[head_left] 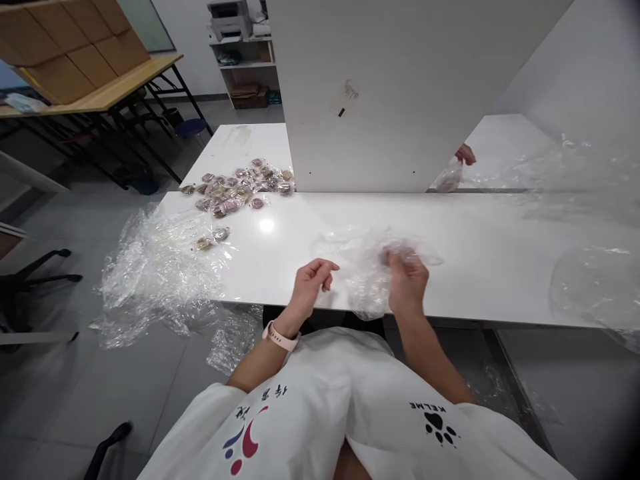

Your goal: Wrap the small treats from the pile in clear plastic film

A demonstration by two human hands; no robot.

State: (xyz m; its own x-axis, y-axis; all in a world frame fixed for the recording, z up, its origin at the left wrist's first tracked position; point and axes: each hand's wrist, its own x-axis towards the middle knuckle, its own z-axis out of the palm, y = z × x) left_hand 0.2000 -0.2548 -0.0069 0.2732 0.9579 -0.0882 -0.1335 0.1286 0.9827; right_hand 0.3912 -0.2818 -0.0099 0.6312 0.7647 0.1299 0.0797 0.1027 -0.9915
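My right hand (409, 280) is closed on a clear plastic bag (371, 287), pinching it near a small pinkish-purple item inside that is smeared by motion. The bag's crumpled film spreads over the white table toward my left hand. My left hand (314, 283), with a pink band on the wrist, hovers by the table's front edge just left of the film. Its fingers are half curled and apart, with nothing visible between them.
Several small wrapped pinkish and brown pieces (230, 193) are heaped at the table's back left. A pile of clear plastic bags (165, 273) hangs over the left edge. More clear film (600, 287) lies at right. A white panel (370, 100) rises behind; another person's hand (466, 155) shows beyond it.
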